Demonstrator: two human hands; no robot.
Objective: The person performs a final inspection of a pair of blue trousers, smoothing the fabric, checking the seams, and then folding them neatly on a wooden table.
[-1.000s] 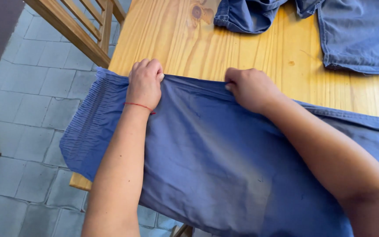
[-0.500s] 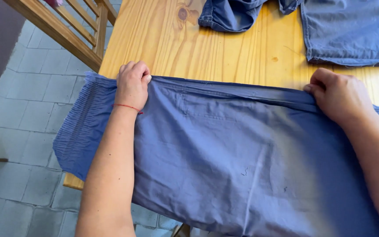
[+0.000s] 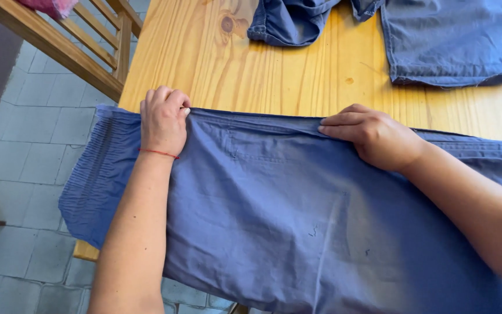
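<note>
A pair of blue trousers [image 3: 274, 221] lies flat across the near edge of a wooden table [image 3: 216, 64], its gathered elastic waistband [image 3: 91, 180] hanging off the left side. My left hand [image 3: 164, 119], with a red thread round the wrist, has its fingers curled over the far folded edge of the cloth near the waistband. My right hand [image 3: 373, 136] rests on the same edge further right, fingers stretched along the fold and pinching it.
Two more blue garments lie at the far side of the table, one crumpled [image 3: 291, 20] and one flat [image 3: 454, 40]. A wooden chair [image 3: 82, 52] stands at the upper left over a grey tiled floor [image 3: 24, 151].
My right hand slid right along the far edge of the trousers, then came back toward the middle. My left hand has kept its place near the waistband.
</note>
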